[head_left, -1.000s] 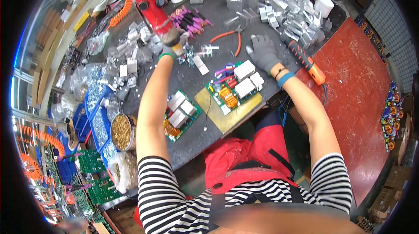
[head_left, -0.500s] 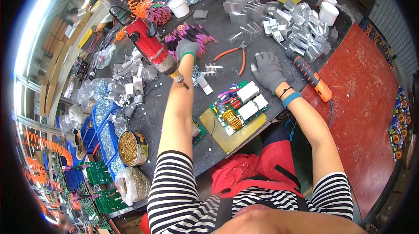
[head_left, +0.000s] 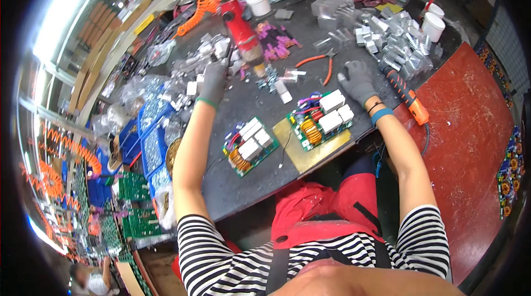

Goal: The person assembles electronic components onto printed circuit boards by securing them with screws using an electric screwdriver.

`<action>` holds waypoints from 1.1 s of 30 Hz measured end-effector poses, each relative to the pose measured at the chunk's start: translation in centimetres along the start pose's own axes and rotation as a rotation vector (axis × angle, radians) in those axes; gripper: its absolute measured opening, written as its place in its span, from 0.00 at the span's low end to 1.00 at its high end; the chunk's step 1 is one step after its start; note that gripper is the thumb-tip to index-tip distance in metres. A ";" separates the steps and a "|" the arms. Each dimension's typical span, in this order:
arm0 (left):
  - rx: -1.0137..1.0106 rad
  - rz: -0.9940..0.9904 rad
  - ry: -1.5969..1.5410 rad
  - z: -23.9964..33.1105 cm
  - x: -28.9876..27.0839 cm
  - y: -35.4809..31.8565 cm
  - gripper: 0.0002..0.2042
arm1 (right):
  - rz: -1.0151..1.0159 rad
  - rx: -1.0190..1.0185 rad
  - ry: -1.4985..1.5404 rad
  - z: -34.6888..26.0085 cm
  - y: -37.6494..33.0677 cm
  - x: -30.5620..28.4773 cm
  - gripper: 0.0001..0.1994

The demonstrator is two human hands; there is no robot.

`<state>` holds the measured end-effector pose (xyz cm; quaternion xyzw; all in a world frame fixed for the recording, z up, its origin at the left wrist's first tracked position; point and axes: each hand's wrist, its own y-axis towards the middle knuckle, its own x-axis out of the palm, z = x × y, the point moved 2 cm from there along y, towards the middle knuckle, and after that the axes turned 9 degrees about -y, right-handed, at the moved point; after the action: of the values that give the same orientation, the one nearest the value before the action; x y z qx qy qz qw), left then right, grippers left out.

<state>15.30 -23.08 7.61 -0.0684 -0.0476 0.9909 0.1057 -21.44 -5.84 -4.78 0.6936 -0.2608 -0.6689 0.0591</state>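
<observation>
My left hand, in a grey glove, is raised over the table beside a hanging red power driver. Its fingers look closed around a thin dark piece whose kind I cannot make out. My right hand, also gloved, rests on the tabletop with its fingers extended, near orange-handled cutters. Closer to me lie two green circuit boards with white blocks and copper coils: the left board on the dark table, the right board on a yellowish plate.
Pink-and-black pieces lie beyond the driver. Finned metal heatsinks are piled at the far right, near white tubs. An orange-and-black corded tool lies right of my right hand. Blue bins of small hardware stand left.
My left hand has drawn back from the pink-and-black pieces, leftward and nearer. The left board, mostly hidden before by my arm, now shows fully. The view has shifted; my right hand stays on the table.
</observation>
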 end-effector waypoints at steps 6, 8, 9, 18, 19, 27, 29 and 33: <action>0.225 0.092 0.037 0.6 -4.2 -22.3 0.09 | 0.311 0.438 0.989 -1.5 -1.7 -7.3 0.11; 0.232 0.135 -0.010 -1.8 -2.7 -27.6 0.09 | 0.235 0.257 1.122 -8.2 -6.2 -13.9 0.11; 0.253 0.134 -0.017 -3.3 -2.0 -29.6 0.09 | 0.237 0.068 1.114 -10.9 -9.0 -15.5 0.11; 0.309 -0.055 -0.178 -10.0 4.1 -36.1 0.12 | -0.562 0.193 1.598 -21.0 -20.4 -16.5 0.13; 0.338 -0.063 -0.070 -10.3 3.8 -35.9 0.11 | -0.575 0.187 1.556 -20.8 -20.6 -16.6 0.13; 0.096 0.313 -0.378 -10.5 -0.5 -36.8 0.13 | 0.465 -0.572 0.653 -19.5 -19.8 -19.9 0.12; 0.255 0.376 -0.047 -10.8 -1.6 -37.2 0.16 | 0.391 -0.730 0.510 -20.5 -20.4 -18.2 0.13; 0.166 0.442 -0.458 -10.9 -2.4 -38.4 0.23 | 0.353 -0.791 0.391 -22.2 -20.3 -12.6 0.11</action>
<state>26.99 14.63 1.30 0.1563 0.0267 0.9800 -0.1199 5.95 11.21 -0.05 0.6757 -0.0839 -0.5535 0.4795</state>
